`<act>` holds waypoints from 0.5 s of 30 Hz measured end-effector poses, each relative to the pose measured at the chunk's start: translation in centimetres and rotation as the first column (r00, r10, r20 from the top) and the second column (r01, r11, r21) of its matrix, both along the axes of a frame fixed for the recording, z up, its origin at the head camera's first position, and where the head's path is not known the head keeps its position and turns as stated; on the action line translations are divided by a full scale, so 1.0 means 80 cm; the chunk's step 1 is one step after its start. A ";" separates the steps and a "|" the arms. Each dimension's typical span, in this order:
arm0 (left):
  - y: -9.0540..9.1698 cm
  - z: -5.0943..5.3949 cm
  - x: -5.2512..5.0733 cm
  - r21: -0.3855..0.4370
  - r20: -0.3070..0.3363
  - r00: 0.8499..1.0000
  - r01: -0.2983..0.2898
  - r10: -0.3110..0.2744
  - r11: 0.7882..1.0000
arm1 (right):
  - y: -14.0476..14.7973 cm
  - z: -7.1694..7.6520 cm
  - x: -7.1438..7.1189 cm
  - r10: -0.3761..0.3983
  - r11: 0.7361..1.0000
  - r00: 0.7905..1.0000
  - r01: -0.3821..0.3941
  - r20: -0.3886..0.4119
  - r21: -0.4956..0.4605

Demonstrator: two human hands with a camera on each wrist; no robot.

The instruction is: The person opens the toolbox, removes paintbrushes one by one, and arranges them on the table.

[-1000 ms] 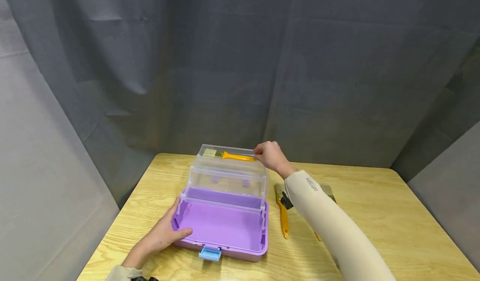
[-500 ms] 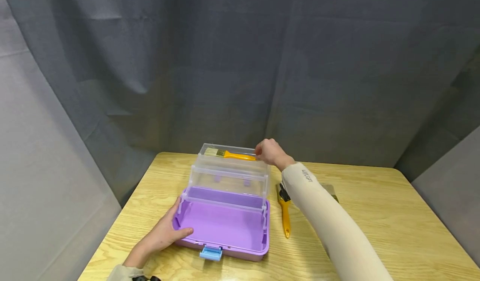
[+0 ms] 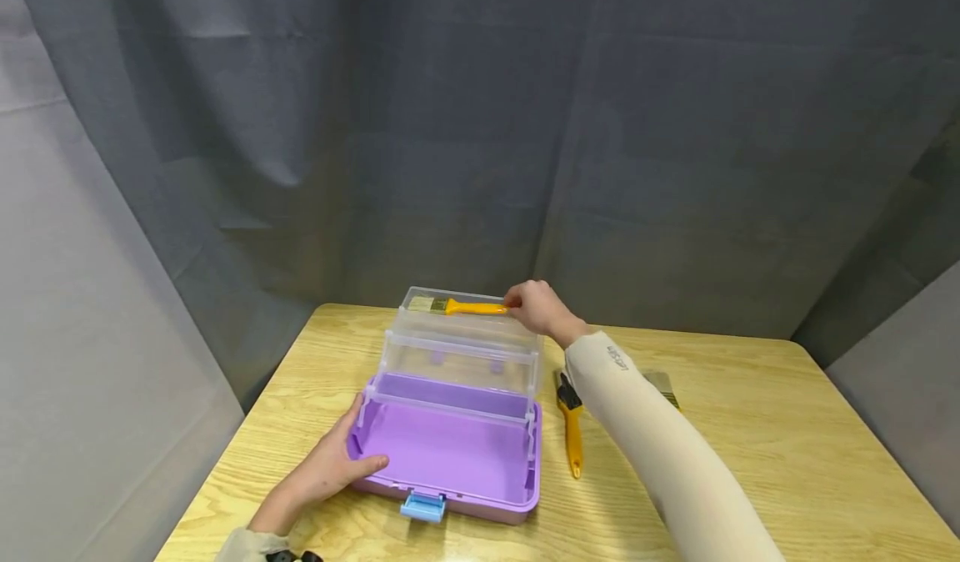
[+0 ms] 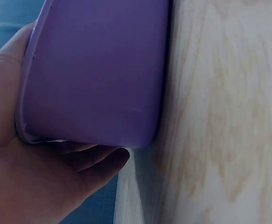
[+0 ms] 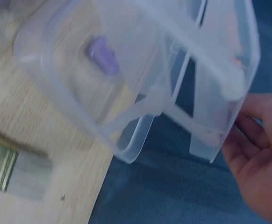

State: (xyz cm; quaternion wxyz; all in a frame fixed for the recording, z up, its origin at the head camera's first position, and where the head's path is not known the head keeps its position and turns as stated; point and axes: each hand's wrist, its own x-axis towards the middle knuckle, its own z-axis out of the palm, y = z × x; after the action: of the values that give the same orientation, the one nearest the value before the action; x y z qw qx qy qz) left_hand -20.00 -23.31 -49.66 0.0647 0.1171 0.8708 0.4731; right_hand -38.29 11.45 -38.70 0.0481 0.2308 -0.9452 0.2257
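Note:
A purple storage box stands unfolded on the table, its blue latch at the front. My left hand grips its left side, thumb over the front rim; in the left wrist view the fingers wrap the box's corner. Clear tiered trays rise at the back. In the topmost one lies a paintbrush with a yellow handle, bristles to the left. My right hand pinches the handle's end at the tray's right end; the right wrist view shows that hand beside the clear tray wall, with the fingertips partly hidden.
Two more paintbrushes lie right of the box: one with its yellow handle toward me, the other mostly under the right forearm with its bristles showing. Grey cloth hangs behind the wooden table.
The right hand has shifted slightly and the handle end of the brush has risen a little in the top tray. The left hand stays on the box.

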 end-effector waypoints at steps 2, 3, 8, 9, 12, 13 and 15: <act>0.000 0.001 0.000 -0.002 -0.002 1.000 -0.003 0.003 1.000 | -0.003 0.001 0.002 -0.012 0.994 1.000 0.014 0.016 -0.113; 0.000 0.001 0.000 0.000 0.000 1.000 -0.004 0.004 1.000 | -0.005 0.002 0.004 -0.022 0.985 0.999 0.027 0.028 -0.171; 0.000 0.003 -0.002 0.005 -0.006 1.000 0.001 -0.001 1.000 | -0.021 0.012 0.016 -0.057 0.872 0.985 0.128 0.162 -0.471; 0.000 0.003 -0.003 0.004 -0.006 1.000 0.001 -0.001 1.000 | -0.026 0.014 0.018 -0.057 0.846 0.981 0.145 0.183 -0.513; 0.000 0.002 -0.005 0.002 -0.011 1.000 0.004 -0.004 1.000 | -0.038 0.018 0.023 -0.042 0.783 0.972 0.177 0.233 -0.597; 0.000 0.002 -0.006 0.002 -0.014 1.000 0.005 -0.005 1.000 | -0.041 0.019 0.024 -0.036 0.779 0.971 0.175 0.236 -0.602; 0.001 0.000 -0.008 0.002 -0.020 1.000 0.006 -0.006 1.000 | -0.047 0.020 0.026 -0.038 0.789 0.972 0.171 0.231 -0.590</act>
State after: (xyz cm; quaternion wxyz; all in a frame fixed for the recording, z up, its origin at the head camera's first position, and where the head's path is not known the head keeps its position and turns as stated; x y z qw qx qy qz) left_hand -20.65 -23.27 -49.63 0.0571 0.1246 0.8706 0.4725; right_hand -36.22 7.73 -37.08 0.0335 0.1255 -0.8342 0.5359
